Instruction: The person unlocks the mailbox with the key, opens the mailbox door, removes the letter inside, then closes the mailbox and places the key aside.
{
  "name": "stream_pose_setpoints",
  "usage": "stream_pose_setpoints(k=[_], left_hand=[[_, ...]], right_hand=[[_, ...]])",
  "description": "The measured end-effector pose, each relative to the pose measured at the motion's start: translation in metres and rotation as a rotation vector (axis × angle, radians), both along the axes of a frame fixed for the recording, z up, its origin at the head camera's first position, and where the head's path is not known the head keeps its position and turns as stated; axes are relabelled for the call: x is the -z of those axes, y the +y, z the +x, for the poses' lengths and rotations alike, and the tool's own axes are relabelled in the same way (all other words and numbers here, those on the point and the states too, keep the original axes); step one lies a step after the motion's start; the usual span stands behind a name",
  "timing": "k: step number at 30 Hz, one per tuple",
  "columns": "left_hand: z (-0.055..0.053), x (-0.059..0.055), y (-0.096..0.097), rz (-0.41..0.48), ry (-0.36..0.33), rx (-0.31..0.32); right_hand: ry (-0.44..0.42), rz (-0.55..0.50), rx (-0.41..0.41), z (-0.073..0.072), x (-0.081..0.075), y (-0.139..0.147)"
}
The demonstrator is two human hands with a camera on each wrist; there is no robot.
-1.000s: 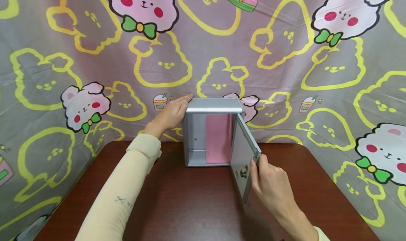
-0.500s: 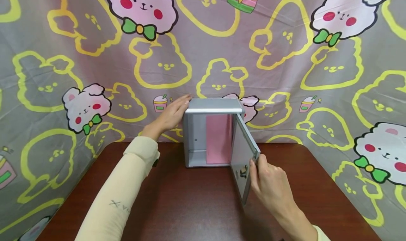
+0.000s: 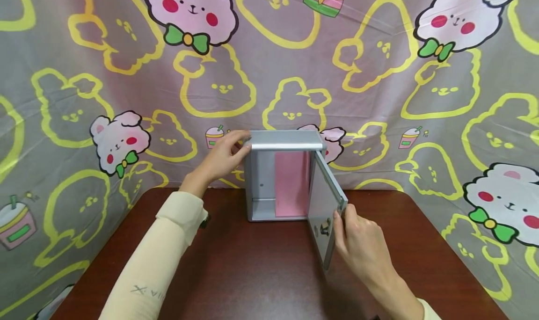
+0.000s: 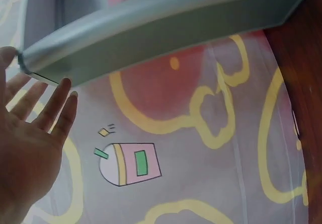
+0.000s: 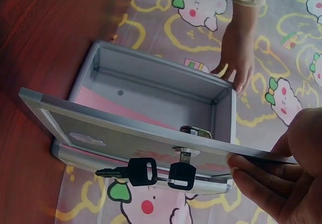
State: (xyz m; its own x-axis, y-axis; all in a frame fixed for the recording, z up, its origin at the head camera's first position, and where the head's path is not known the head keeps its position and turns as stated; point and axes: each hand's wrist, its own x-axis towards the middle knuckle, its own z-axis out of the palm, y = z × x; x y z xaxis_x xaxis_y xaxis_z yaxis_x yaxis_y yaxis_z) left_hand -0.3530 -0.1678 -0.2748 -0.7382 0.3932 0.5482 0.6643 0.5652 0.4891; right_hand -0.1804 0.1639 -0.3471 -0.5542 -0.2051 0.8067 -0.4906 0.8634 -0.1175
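Note:
A silver-grey metal lockbox stands on the table, its hinged door swung out toward me on the right. A pink panel shows inside. My left hand touches the box's top left corner, thumb at the front edge; in the left wrist view its fingers are fairly straight beside that corner. My right hand grips the door's free edge between thumb and fingers. In the right wrist view, a black-headed key sits in the door's lock, and a second key hangs from it.
The box rests toward the back of a dark reddish-brown table. Close behind it hangs a grey cloth printed with cartoon rabbits and yellow outlines, which also covers both sides.
My left hand has shifted from lying along the box's upper left side to touching the corner with thumb and fingertips, its wrist slightly lower. My right hand and the door look unchanged.

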Motion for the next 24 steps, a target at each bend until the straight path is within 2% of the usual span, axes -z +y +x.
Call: stream_pose_setpoints(k=[6,12,16,19,24], left_hand=[[0.009,0.006,0.004,0.056,0.088,0.012],[0.019,0.013,0.009,0.13,0.222,0.006],[0.027,0.017,0.014,0.146,0.301,0.02],[0.032,0.02,0.019,0.135,0.299,0.042],[0.037,0.033,0.032,0.157,0.195,0.068]], right_hand=[[-0.002,-0.001,-0.007,-0.002,-0.001,0.002],[-0.02,-0.004,-0.007,-0.006,-0.002,0.004],[-0.023,-0.006,-0.008,-0.01,-0.001,0.006],[-0.024,-0.008,-0.012,-0.013,-0.001,0.008],[-0.032,-0.01,-0.008,-0.014,-0.001,0.008]])
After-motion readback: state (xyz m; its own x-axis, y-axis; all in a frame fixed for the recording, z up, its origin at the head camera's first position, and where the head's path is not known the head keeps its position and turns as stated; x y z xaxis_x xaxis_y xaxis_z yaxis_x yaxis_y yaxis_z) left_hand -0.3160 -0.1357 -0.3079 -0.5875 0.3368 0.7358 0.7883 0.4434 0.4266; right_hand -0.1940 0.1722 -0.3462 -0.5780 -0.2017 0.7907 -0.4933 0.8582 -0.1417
